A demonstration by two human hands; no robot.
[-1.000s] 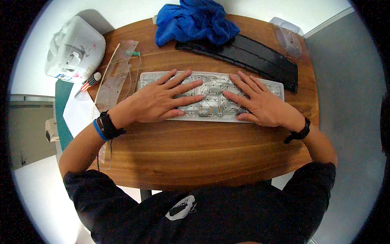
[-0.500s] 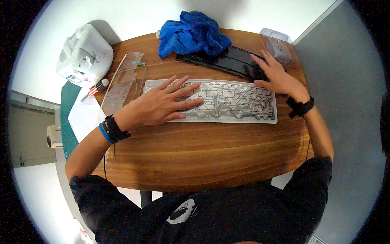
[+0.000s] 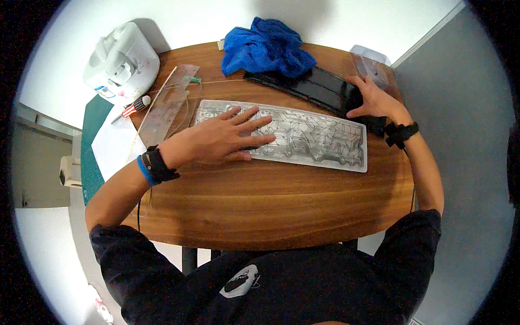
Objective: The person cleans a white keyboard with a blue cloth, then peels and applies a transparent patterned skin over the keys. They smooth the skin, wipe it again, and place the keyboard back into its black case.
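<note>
A pale keyboard base (image 3: 325,161) with dark circuit traces across its membrane lies in front of me, slightly slanted. On its left part rests my left hand (image 3: 225,136), palm down, fingers spread. Behind it, a glossy black rectangular panel (image 3: 319,89) lies at an angle, its left end partly under a crumpled blue cloth (image 3: 268,49). At the panel's right end, my right hand (image 3: 379,102) spans it, fingers bent over the far edge and thumb at the near edge. The fingertips' undersides are hidden.
Left of the base lie a clear plastic sheet (image 3: 165,108) with a thin stick, white paper (image 3: 115,143) and a screwdriver (image 3: 135,106). A white rice cooker (image 3: 122,65) stands behind them. A clear plastic container (image 3: 371,62) sits at the back right; a grey wall (image 3: 466,162) borders the table.
My right hand has shifted off the base's corner and closed around the black panel's end. The base's right end has swung slightly nearer to me. My left hand stays on the base.
</note>
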